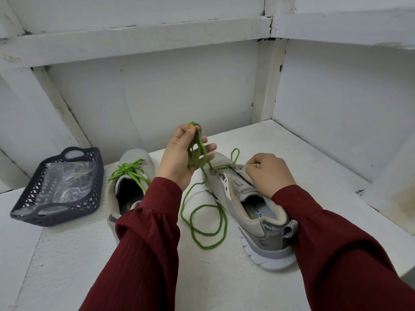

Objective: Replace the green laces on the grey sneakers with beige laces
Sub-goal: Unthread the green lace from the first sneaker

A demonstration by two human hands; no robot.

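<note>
Leftmost, a dark basket [95,187] holds clear plastic. Beside it stands one grey sneaker [132,176], its green lacing tied. At centre the left hand [179,158] grips a gathered green lace [195,151], whose slack loops lie on the white surface [202,288]. At right, the right hand [269,173] pinches the eyelet strip of the second sneaker [265,234], where the lace is threaded.

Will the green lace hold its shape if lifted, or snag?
Likely floppy: the green lace droops from the left hand and coils loosely on the table. Probably very light, being a thin cord. It may snag, since it is threaded through the front eyelets of the right sneaker.
</note>
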